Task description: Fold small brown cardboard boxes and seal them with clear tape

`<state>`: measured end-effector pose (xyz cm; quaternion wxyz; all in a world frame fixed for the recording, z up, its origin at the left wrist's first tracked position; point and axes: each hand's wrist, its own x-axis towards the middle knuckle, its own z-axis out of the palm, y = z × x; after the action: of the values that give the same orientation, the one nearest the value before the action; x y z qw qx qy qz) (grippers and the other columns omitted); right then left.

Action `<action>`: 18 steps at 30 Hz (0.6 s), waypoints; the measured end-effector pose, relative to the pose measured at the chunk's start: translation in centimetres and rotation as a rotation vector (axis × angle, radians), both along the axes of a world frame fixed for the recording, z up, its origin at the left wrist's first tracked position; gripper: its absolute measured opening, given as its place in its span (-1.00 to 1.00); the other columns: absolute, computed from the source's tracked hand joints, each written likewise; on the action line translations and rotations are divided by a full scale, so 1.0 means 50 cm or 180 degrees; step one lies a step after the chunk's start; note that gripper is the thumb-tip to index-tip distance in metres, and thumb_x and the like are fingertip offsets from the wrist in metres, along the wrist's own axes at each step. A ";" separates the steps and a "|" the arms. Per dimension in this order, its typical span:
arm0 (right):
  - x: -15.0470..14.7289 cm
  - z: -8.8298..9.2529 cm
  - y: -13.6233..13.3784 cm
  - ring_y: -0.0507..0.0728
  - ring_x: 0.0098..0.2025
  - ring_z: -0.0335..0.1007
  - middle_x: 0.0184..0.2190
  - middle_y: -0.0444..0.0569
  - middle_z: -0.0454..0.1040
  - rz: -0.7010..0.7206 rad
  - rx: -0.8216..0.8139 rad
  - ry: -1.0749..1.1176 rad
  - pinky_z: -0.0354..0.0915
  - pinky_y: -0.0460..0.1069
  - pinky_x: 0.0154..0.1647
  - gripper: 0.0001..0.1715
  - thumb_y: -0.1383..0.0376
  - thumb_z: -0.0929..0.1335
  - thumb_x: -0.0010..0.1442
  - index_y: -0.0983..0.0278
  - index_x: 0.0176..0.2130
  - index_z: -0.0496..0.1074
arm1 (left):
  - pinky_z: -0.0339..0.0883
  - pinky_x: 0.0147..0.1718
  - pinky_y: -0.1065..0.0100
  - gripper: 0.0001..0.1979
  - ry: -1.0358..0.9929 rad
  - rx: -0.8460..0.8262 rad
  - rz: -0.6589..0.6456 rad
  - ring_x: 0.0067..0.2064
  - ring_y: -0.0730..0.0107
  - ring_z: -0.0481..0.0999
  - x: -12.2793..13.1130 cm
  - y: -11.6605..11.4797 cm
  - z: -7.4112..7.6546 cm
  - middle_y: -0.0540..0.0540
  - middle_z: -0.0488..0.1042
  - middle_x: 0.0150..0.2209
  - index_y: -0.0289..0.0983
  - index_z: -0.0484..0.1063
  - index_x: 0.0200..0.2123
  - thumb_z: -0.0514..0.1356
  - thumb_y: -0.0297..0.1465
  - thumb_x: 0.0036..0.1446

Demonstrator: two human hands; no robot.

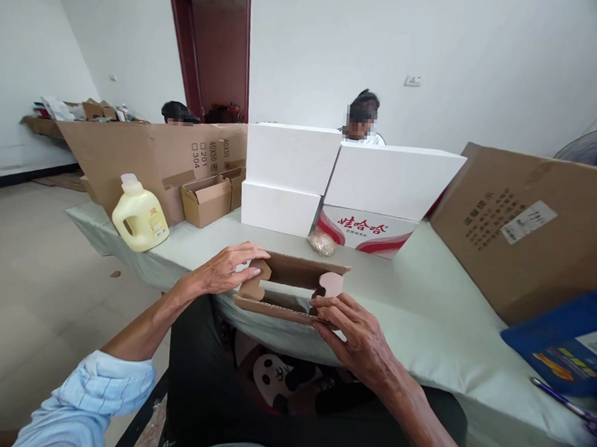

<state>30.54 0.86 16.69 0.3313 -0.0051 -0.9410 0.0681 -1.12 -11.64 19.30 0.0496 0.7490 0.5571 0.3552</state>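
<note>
Head | brown cardboard box (281,310), notched end flaps (330,284) | opening upward, long axis left-right | left fingers (250,251) pinching far-left corner, right fingers (338,312) near-right

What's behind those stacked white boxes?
Over the white boxes, a person's head, a little white clothing and the wall show. The rest of that person, and anything else behind there, is covered.

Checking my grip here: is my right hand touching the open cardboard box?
Touching: the head view shows your right hand pinching the open cardboard box at its near right corner.
</note>
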 end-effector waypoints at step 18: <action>0.015 0.016 0.029 0.23 -0.13 0.48 -0.13 0.08 0.53 -0.0326 0.0467 -0.0240 0.40 0.07 -0.20 -0.80 0.22 0.36 0.51 0.23 0.07 0.47 | 0.46 0.03 0.25 -0.07 0.0547 -0.1640 -0.0659 0.11 0.04 0.54 -0.055 0.021 0.056 -0.14 0.49 0.21 -0.09 0.35 0.37 0.56 -0.26 -0.09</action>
<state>31.28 2.31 17.49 0.2983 -0.0315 -0.9538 -0.0182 -3.87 -10.60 22.08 0.2268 0.7919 0.5518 0.1303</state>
